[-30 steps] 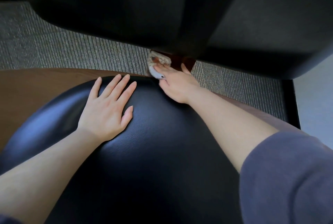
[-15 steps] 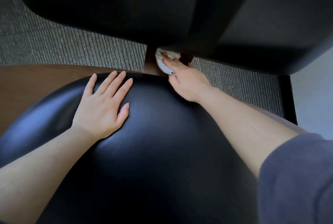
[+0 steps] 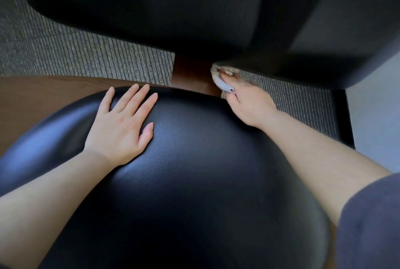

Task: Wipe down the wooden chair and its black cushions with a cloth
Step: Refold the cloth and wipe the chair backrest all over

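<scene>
Resting flat on the seat cushion (image 3: pixel 194 171), the left hand (image 3: pixel 121 125) lies straight-fingered (holding nothing). The right hand (image 3: pixel 249 104) grips the cloth (image 3: pixel 220 79) at the wooden post (image 3: pixel 190 73), under the back cushion (image 3: pixel 151 8).

Dim scene; bluish sheen on the seat cushion (image 3: pixel 54 145), light source probably at left; the backrest (image 3: pixel 151 8) underexposed; wide-angle bending and slight blur at edges

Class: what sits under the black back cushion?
A wooden post, the cloth gripped by the right hand, and carpet. The post's top is hidden by the back cushion.
</scene>
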### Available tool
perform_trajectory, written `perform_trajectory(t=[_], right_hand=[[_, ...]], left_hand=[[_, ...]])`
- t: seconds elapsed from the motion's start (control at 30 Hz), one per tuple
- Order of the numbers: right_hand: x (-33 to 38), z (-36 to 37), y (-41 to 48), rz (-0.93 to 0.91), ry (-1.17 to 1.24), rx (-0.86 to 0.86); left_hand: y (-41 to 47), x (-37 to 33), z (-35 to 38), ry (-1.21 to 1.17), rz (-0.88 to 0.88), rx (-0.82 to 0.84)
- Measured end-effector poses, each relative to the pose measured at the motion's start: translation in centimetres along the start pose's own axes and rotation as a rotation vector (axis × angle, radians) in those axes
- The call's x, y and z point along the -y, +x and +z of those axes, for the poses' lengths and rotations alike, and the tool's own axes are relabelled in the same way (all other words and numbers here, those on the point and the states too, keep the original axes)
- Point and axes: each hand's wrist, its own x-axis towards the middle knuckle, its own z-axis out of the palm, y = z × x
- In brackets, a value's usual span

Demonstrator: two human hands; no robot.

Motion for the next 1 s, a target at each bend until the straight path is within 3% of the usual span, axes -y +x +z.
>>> perform_trajectory(t=[0.27,0.4,0.57,0.77,1.0], right_hand=[[3.5,0.5,1.2,-0.073,0.003,-0.033],[-0.8,0.1,-0.7,0.033,-0.030,-0.068],[-0.5,-0.3,-0.7,0.110,0.004,-0.142],[-0.3,1.9,-2.0,-0.053,-0.039,-0.092],[1.6,2.7,0.7,-0.048,-0.053,-0.068]], left_hand=[[0.0,0.0,0.0,-0.001,-0.001,-0.002],[0.0,0.0,0.1,0.002,-0.005,-0.006],[0.1,0.0,0.0,-0.006,-0.001,-0.002],[0.1,0.0,0.0,-0.013,0.002,-0.013],[0.1,0.0,0.0,-0.009,0.001,-0.009]])
